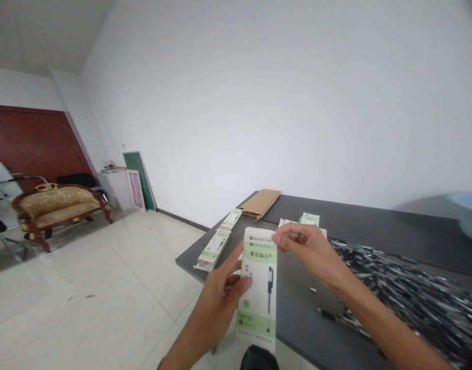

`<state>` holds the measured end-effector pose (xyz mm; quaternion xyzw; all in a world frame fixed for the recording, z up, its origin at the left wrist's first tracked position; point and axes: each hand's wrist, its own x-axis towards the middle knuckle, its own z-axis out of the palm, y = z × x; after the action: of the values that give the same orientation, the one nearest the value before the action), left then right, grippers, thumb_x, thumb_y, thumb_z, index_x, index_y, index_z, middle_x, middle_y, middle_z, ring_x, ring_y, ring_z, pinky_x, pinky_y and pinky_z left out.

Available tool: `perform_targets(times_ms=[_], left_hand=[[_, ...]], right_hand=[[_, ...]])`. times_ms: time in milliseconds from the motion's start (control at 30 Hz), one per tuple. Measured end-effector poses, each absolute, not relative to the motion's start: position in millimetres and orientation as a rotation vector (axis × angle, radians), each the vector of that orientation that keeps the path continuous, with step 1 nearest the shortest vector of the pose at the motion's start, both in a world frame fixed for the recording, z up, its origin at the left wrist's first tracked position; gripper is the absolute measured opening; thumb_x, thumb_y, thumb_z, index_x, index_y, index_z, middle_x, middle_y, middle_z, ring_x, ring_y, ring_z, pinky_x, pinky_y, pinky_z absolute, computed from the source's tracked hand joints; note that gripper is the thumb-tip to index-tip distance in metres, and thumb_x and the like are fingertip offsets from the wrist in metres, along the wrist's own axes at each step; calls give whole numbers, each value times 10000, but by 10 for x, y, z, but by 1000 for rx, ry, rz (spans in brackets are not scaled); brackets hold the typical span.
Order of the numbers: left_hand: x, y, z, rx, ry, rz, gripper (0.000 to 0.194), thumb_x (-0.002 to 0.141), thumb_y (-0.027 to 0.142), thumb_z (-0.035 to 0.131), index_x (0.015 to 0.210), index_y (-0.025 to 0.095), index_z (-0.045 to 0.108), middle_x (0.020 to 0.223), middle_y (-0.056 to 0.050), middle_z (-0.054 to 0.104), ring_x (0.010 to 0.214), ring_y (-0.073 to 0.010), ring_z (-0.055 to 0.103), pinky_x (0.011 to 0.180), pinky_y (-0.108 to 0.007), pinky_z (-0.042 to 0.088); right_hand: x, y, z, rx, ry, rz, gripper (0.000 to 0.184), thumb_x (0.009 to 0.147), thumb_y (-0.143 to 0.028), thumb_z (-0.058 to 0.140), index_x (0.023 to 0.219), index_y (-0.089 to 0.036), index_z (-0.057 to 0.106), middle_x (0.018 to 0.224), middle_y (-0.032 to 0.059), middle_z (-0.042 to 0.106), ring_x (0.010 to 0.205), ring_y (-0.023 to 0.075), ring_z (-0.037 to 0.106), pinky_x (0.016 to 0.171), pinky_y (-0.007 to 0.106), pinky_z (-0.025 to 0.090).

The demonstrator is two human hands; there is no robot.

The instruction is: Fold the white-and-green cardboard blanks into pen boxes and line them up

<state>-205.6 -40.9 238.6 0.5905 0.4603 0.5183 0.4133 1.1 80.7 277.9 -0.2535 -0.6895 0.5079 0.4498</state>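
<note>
A white and green pen box [259,288], printed with a picture of a black pen, is held upright in front of me above the table's front edge. My left hand [226,293] grips its left side, thumb on the front face. At the top right corner, my right hand [301,244] pinches the box's upper edge between thumb and fingers. Whether anything is inside the box cannot be seen. Beyond my right forearm lies a large heap of black and clear pens [405,288].
Similar pen boxes [214,249] lie along the dark table's [355,213] left edge, and more boxes [310,219] sit behind my right hand. A brown paper envelope [262,202] rests at the far corner. A pale blue basin [469,210] stands at the right. A sofa [62,205] is far left.
</note>
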Motion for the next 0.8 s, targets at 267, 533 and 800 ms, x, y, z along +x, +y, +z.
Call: perform_targets(times_ms=[267, 533, 800], left_hand=[[-2044, -406, 2379, 1475, 1191, 1312, 701, 997, 359, 659, 1624, 314, 348, 1436, -121, 642, 1042, -260, 743, 808, -346, 632], [-2080, -316, 2317, 1576, 1722, 1430, 791, 873, 312, 762, 1568, 308, 385, 1220, -54, 747, 916, -219, 763, 750, -334, 633], [-2018, -283, 2095, 1999, 1917, 1353, 731, 860, 314, 796, 1509, 324, 460, 1211, -49, 756, 985, -247, 747, 881, -387, 604]], right_hand=[[-10, 854, 2747, -668, -1688, 1244, 435, 782, -581, 822, 873, -164, 739, 661, 3, 675, 625, 137, 563, 604, 279, 435], [-128, 861, 2580, -772, -1654, 1200, 689, 763, -573, 832, 1285, -232, 539, 1311, 123, 633, 1054, 254, 686, 843, 397, 583], [-210, 955, 2416, -713, -1570, 1513, 1056, 549, -401, 981, 1402, -252, 376, 1353, 129, 573, 988, 208, 653, 850, 381, 594]])
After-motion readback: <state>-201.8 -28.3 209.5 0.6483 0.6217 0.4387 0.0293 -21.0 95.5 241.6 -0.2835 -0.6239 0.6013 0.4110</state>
